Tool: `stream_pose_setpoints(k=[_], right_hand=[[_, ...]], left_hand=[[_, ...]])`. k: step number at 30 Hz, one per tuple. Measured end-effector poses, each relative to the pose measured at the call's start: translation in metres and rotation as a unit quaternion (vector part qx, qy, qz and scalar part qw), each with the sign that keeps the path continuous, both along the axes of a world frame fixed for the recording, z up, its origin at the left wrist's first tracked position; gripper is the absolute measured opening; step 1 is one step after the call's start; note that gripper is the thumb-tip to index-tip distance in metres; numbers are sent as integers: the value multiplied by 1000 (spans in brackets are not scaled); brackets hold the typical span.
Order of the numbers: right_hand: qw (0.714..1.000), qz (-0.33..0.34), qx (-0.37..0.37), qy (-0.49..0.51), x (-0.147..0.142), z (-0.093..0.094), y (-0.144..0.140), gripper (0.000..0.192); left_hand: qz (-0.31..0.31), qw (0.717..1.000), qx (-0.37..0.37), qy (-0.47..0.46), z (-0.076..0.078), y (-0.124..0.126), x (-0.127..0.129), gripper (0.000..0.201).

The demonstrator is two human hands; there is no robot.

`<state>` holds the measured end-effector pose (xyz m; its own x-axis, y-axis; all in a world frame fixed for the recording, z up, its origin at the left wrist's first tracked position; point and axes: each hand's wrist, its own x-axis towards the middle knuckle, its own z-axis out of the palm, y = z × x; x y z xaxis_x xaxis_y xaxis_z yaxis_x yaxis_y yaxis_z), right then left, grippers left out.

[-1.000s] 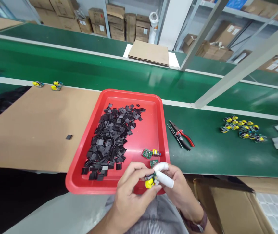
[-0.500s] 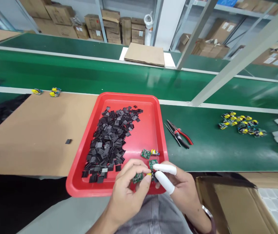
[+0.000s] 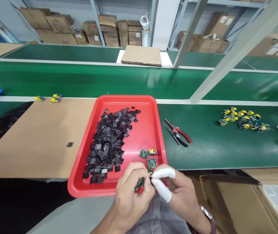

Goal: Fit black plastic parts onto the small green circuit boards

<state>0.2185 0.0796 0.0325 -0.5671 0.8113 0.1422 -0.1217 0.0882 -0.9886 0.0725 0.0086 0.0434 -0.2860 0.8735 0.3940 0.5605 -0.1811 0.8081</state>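
Over the near edge of a red tray (image 3: 116,97), my two hands meet at a small electronic part (image 3: 150,172), mostly hidden, with a bit of yellow and black showing. My left hand (image 3: 132,195) pinches it from the left, fingers curled. From the right, my right hand (image 3: 181,188) grips it between thumb and index finger, both in white finger cots. A green circuit board (image 3: 139,184) shows in the gap of my left hand; whether it is held or lies beneath, I cannot tell. Just beyond lie two more boards (image 3: 152,163) and a yellow-topped board assembly (image 3: 153,152).
Many black rectangular pieces (image 3: 109,139) fill the tray's left side. Pliers (image 3: 178,131) and tweezers (image 3: 171,133) lie right of it, with yellow-topped assemblies (image 3: 242,118) farther right. One black piece (image 3: 69,144) rests on the cardboard (image 3: 39,139). A slanted post (image 3: 217,76) rises behind.
My fingers have drawn closer together around the small part, hiding more of it. The right index finger and thumb now nearly meet. The view has shifted slightly.
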Motion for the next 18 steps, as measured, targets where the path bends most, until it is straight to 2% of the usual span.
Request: stream_pose_setpoints(k=[2,5,6,8,10,12,18], right_hand=[[998,-41,41,-10,1,0,-3,28],[997,-65,-29,25,5,-1,-5,22],[996,-61,-59,38,6,-1,-4,20],[994,-39,-95,47,6,-1,-2,19],[993,-20,-107,47,5,-1,0,20],[993,-12,-108,46,3,-1,2,23],[990,19,-125,65,1,-1,4,31]], left_hand=[[51,999,1,-1,-3,1,-1,16],[177,984,30,-14,-5,2,-15,18],[195,980,31,-28,-4,2,-20,17],[159,985,11,-59,-2,0,-26,16],[71,994,-22,-74,2,-2,-26,15],[10,996,-41,-84,5,-4,-20,17],[-49,992,-51,-104,7,-3,-8,23]])
